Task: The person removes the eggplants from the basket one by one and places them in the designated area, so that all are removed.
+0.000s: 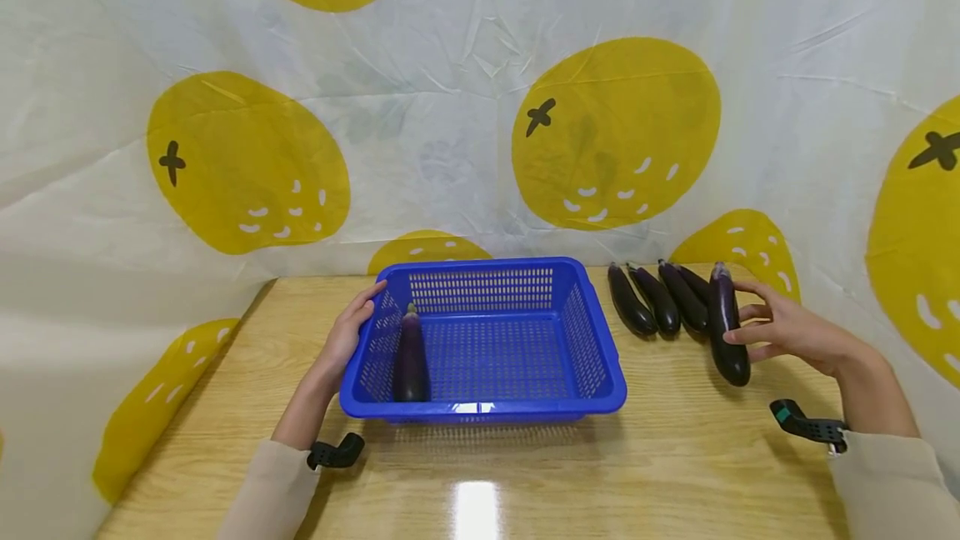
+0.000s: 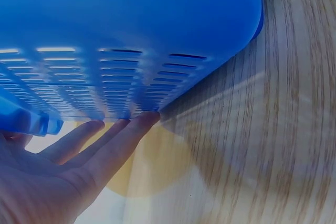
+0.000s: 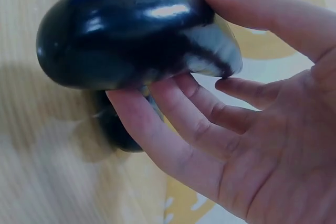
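My right hand (image 1: 780, 325) grips a dark, glossy eggplant (image 1: 723, 323) with the thumb on one side and the fingers on the other. In the right wrist view its rounded end (image 3: 79, 40) faces the camera. Several more eggplants (image 1: 660, 298) lie side by side just left of it, one partly hidden. My left hand (image 1: 347, 336) holds the left side of a blue plastic basket (image 1: 480, 408), thumb at the rim. From the left wrist, the fingers (image 2: 113, 148) rest against its slotted outer wall. One eggplant (image 1: 411, 357) lies inside along the basket's left wall, stem end away from me.
The basket stands on a light wood-grain table (image 1: 562, 482). Behind the table hangs a pale cloth (image 1: 435, 157) printed with large yellow fruit, which also runs along the left and right sides. Each wrist wears a black strap mount (image 1: 806, 423).
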Tool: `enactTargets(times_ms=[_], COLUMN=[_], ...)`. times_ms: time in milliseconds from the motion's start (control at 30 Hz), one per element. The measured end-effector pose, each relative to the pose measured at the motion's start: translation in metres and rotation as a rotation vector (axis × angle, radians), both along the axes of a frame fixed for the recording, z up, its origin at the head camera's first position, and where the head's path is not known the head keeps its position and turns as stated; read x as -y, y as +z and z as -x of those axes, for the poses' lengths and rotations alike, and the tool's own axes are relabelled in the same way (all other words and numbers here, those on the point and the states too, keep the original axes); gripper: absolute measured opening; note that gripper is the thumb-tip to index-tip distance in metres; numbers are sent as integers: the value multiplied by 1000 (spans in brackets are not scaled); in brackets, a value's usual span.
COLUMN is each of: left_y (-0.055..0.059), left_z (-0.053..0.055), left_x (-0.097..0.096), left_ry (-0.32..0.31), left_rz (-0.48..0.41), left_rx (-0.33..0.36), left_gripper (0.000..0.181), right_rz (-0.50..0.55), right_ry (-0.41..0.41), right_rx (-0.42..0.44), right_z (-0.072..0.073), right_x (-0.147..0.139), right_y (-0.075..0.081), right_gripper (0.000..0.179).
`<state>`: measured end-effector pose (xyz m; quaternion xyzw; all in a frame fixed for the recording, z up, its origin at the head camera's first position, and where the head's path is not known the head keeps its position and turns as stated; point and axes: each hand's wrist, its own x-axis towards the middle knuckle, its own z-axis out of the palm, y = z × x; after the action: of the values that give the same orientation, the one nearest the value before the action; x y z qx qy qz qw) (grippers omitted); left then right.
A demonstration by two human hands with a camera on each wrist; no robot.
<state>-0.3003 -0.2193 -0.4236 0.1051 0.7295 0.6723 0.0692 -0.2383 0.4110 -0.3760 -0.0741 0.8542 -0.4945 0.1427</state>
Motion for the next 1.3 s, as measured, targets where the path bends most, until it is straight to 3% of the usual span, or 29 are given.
enactTargets(times_ms=[567, 900, 1300], left_y=[1, 0, 1], left_z=[-1, -2, -2], left_x=[-2, -1, -1], left_ry=[2, -1, -2], left_rz=[17, 11, 8], left_rx=[4, -3, 0], left_gripper=[46, 46, 46], right_rz=[-16, -17, 6], right_ry=[155, 272, 320], right_rx=[119, 246, 279], right_z=[-15, -22, -17], right_x=[26, 38, 45], right_y=[-7, -15, -29], right_gripper=[102, 99, 91])
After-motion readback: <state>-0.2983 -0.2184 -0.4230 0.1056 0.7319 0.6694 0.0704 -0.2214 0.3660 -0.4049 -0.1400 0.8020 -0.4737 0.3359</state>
